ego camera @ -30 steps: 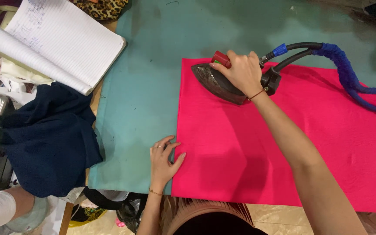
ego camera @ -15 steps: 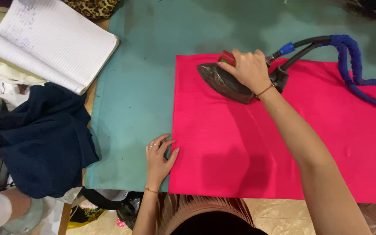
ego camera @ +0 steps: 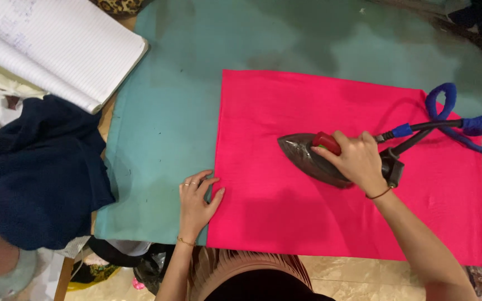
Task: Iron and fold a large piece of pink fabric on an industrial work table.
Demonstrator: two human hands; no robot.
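**Counting what is on the ironing table**

There are two hands at work. One left hand [ego camera: 195, 202] lies flat, and one right hand [ego camera: 355, 159] is closed around a handle. There is one iron [ego camera: 308, 158], dark with a red part on top. One blue cord [ego camera: 454, 120] runs from it. There is one bright pink cloth [ego camera: 319, 223] and one green table cover [ego camera: 163, 122] under it. One open notebook [ego camera: 57, 47] with lined pages sits at the far corner. One dark blue cloth [ego camera: 34, 173] hangs in a heap at the side. Each wrist has one thin bracelet, so that makes two.
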